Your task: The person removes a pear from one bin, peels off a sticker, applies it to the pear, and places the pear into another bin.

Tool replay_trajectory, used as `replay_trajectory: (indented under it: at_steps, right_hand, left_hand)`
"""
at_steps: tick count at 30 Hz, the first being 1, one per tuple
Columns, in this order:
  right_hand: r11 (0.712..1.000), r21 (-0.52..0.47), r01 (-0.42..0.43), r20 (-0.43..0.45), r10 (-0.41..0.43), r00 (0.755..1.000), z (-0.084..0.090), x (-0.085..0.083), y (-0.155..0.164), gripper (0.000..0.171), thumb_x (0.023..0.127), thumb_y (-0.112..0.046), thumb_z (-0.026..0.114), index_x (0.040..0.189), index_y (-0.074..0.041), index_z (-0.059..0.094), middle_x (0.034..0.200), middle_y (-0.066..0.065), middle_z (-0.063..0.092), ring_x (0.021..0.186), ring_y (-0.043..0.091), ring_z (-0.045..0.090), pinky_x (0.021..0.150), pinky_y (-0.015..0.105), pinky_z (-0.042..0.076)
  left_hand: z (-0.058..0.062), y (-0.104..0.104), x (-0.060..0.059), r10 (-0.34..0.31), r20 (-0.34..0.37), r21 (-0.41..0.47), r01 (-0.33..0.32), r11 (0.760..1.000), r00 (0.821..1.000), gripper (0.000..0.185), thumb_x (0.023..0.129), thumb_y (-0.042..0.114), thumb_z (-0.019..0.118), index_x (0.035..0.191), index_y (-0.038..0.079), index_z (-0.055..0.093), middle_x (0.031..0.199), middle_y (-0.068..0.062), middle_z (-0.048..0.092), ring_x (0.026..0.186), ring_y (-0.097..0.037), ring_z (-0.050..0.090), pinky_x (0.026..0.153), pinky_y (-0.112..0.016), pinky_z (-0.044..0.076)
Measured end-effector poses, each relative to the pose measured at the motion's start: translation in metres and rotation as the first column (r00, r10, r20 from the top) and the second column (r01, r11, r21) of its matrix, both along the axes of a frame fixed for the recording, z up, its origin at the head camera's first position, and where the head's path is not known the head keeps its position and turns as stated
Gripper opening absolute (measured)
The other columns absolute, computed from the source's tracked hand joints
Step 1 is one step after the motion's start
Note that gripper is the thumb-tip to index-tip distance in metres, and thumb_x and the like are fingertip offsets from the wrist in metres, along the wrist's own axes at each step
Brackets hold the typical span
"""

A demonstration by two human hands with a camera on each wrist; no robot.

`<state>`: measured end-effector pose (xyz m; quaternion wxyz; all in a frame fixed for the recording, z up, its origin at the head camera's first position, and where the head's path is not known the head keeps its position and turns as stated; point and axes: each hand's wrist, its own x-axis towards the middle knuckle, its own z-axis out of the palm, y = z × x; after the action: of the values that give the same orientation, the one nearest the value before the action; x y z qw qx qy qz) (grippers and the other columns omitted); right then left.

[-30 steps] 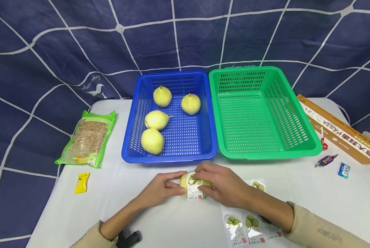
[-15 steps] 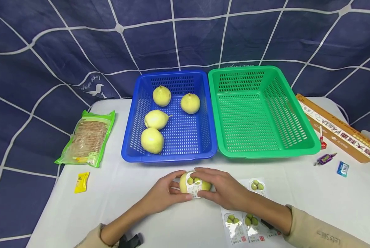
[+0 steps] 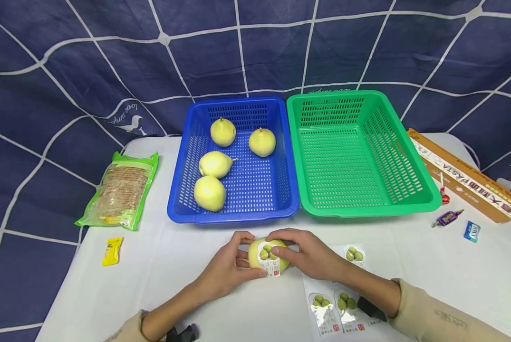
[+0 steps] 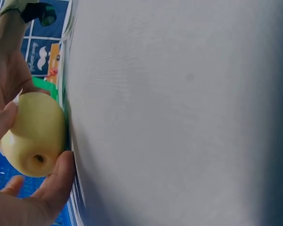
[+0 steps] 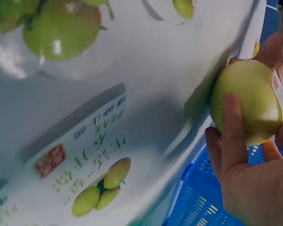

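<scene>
A yellow pear (image 3: 267,254) rests on the white table (image 3: 195,304) in front of the blue basket (image 3: 234,216). A white sticker (image 3: 269,256) with green pears printed on it lies on the pear's top. My left hand (image 3: 229,266) grips the pear from the left, fingers curled round it (image 4: 35,136). From the right, my right hand (image 3: 308,254) holds the same pear with thumb and fingers curled round it (image 5: 247,101). A sticker sheet (image 3: 338,311) lies under my right forearm, and its printed labels (image 5: 92,174) fill the right wrist view.
Several yellow pears (image 3: 214,164) lie in the blue basket. The green basket (image 3: 358,156) beside it holds nothing. A green snack bag (image 3: 120,194) and a yellow packet (image 3: 111,250) lie at the left. A pasta box (image 3: 465,178) and small candies (image 3: 448,217) lie at the right.
Both hands have stayed on the pear and turned it slightly. The sticker now sits flatter on its top, and my right fingers have shifted off the sticker to the pear's right side.
</scene>
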<state>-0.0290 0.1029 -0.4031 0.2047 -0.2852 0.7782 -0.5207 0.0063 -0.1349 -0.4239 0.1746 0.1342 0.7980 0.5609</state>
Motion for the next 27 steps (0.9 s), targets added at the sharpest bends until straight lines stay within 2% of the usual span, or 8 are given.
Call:
replay_trajectory:
  at_steps: [3,6,10,13,18,23,27]
  right_hand:
    - [1.000,-0.013,-0.006,0.107,0.007,0.994,0.0026,-0.0020,0.0006,0.028,0.100,-0.010,0.059,0.126,-0.005,0.065,0.116,0.005,0.067,0.097,0.018,0.063,0.079,0.038,0.057]
    - [0.999,-0.036,-0.016,0.220,0.024,0.975,0.0062,-0.0037,0.0027,0.029,0.100,-0.006,0.056,0.128,-0.004,0.064,0.113,0.008,0.066,0.088,0.019,0.064,0.069,0.040,0.059]
    - [0.997,-0.074,-0.027,0.296,0.048,0.954,0.0080,-0.0055,0.0050,0.030,0.101,-0.004,0.052,0.129,-0.004,0.064,0.120,0.010,0.065,0.091,0.020,0.065,0.073,0.041,0.059]
    - [0.995,-0.090,-0.033,0.306,0.059,0.950,0.0070,-0.0063,0.0056,0.030,0.100,-0.007,0.057,0.129,-0.005,0.064,0.125,0.009,0.064,0.094,0.021,0.065,0.075,0.040,0.058]
    - [0.995,-0.078,-0.058,0.273,0.077,0.959,0.0054,-0.0074,0.0067,0.034,0.096,-0.008,0.065,0.129,-0.011,0.065,0.130,0.004,0.063,0.102,0.018,0.063,0.077,0.037,0.058]
    - [0.991,-0.101,-0.085,0.289,0.111,0.951,0.0056,-0.0081,0.0080,0.037,0.097,-0.002,0.061,0.134,-0.008,0.062,0.138,0.007,0.057,0.106,0.019,0.063,0.079,0.034,0.058]
    - [0.993,-0.108,-0.054,0.313,0.086,0.946,0.0048,-0.0070,0.0071,0.032,0.099,-0.007,0.059,0.131,-0.006,0.064,0.126,0.009,0.064,0.098,0.020,0.066,0.076,0.039,0.058]
  left_hand:
    - [-0.0004,0.0005,0.0015,-0.015,-0.076,-0.034,0.012,0.999,0.997,0.059,0.080,0.020,0.084,0.125,0.013,0.046,0.120,-0.008,0.056,0.088,-0.015,0.068,0.076,-0.026,0.057]
    - [0.0005,0.0008,0.0021,-0.053,-0.161,-0.080,0.040,0.996,0.986,0.052,0.082,0.024,0.082,0.123,0.017,0.051,0.119,0.000,0.055,0.091,-0.012,0.066,0.076,-0.024,0.056]
    - [0.0025,0.0001,0.0016,-0.110,-0.244,-0.122,0.082,0.989,0.963,0.048,0.084,0.028,0.080,0.125,0.022,0.057,0.123,0.005,0.052,0.097,-0.011,0.062,0.079,-0.022,0.055]
    - [0.0030,-0.0006,0.0002,-0.134,-0.278,-0.120,0.104,0.987,0.951,0.050,0.083,0.026,0.081,0.128,0.021,0.059,0.124,0.004,0.052,0.098,-0.011,0.061,0.080,-0.022,0.055]
    - [0.0016,-0.0025,-0.0023,-0.145,-0.277,-0.099,0.121,0.988,0.950,0.051,0.083,0.023,0.081,0.130,0.017,0.061,0.126,0.002,0.054,0.100,-0.011,0.062,0.080,-0.022,0.055]
    - [0.0005,-0.0048,-0.0038,-0.146,-0.240,-0.042,0.140,0.989,0.960,0.046,0.087,0.023,0.077,0.130,0.015,0.062,0.127,-0.001,0.056,0.103,-0.014,0.063,0.082,-0.025,0.055]
    - [0.0008,-0.0048,-0.0044,-0.121,-0.252,-0.026,0.118,0.993,0.960,0.034,0.094,0.023,0.069,0.127,0.014,0.065,0.127,0.000,0.058,0.105,-0.016,0.063,0.082,-0.026,0.055]
